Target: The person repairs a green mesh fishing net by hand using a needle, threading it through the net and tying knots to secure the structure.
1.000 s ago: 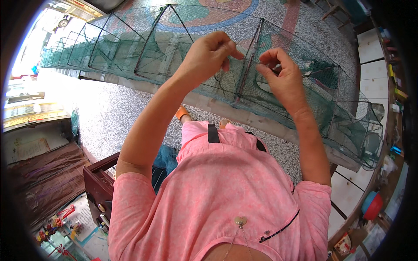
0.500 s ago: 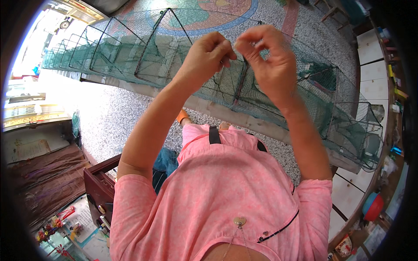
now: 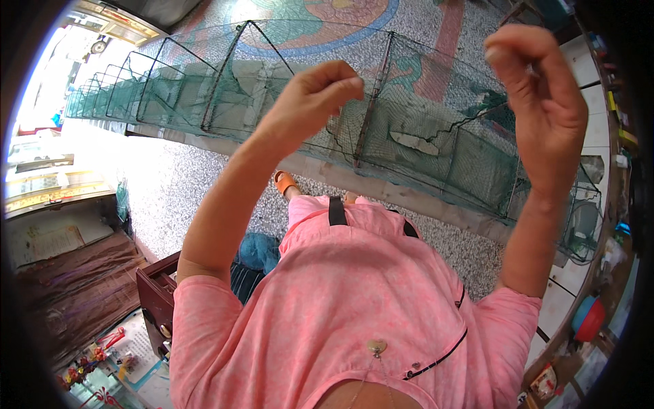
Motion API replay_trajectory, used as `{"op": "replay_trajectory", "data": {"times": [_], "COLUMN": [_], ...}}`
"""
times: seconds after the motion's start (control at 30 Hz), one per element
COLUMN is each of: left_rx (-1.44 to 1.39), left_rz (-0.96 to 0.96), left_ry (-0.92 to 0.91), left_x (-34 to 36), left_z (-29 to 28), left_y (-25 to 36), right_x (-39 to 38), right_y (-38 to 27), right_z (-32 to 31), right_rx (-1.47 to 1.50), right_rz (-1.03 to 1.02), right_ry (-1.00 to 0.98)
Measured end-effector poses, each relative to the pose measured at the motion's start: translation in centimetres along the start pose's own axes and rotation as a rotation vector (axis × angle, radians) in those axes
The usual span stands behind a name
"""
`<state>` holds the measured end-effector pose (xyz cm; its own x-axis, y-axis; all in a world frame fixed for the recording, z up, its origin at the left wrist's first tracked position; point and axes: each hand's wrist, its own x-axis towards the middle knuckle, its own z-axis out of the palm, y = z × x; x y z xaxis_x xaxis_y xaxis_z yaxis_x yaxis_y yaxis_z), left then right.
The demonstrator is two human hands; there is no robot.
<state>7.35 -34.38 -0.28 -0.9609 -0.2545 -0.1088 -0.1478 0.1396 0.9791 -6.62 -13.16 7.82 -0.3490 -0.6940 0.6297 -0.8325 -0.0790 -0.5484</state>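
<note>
I see wide gap between left hand (image 3: pixel 310 102) and right hand (image 3: pixel 550 119) over green net (image 3: pixel 470 170); fingers curled toward thumbs, can't tell if closed on anything.

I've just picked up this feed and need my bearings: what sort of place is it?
Probably a room in a home or small shop, doubling as a workspace: it has a decorated speckled floor, dark red wooden furniture and a long green net on dark frames.
</note>
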Motion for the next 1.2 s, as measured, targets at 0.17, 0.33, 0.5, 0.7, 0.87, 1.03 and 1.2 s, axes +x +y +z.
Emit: {"op": "replay_trajectory", "data": {"times": [0.17, 0.33, 0.5, 0.7, 0.87, 1.03, 1.2], "left_rx": [-0.046, -0.12, -0.404, -0.226, -0.151, -0.109, -0.352], "left_rz": [0.039, 0.056, -0.067, -0.096, -0.111, -0.109, -0.16], "left_ry": [-0.132, -0.04, -0.026, -0.169, -0.18, -0.172, -0.092], "left_x": [0.1, 0.6, 1.7, 2.4, 2.3, 2.6, 2.8], "left_z": [-0.9, -0.5, -2.1, -2.3, -2.0, -2.5, -3.3], "left_y": [-0.4, 0.1, 0.1, 0.4, -0.3, -0.7, -1.8], "right_x": [-0.9, -2.4, -2.0, -3.2, -3.9, -3.4, -2.5], "right_y": [0.3, 4.7, 1.8, 2.8, 3.5, 2.8, 2.3], "right_z": [-4.1, -1.9, 2.1, 6.7, 8.2, 9.4, 11.7], "right_rx": [0.026, 0.031, 0.058, -0.196, -0.1, 0.105, 0.205], "right_rz": [0.951, 0.49, 0.266, 0.465, 0.574, 0.742, 0.619], "right_ry": [-0.486, 0.27, -0.013, -0.186, -0.152, -0.082, 0.033]}}
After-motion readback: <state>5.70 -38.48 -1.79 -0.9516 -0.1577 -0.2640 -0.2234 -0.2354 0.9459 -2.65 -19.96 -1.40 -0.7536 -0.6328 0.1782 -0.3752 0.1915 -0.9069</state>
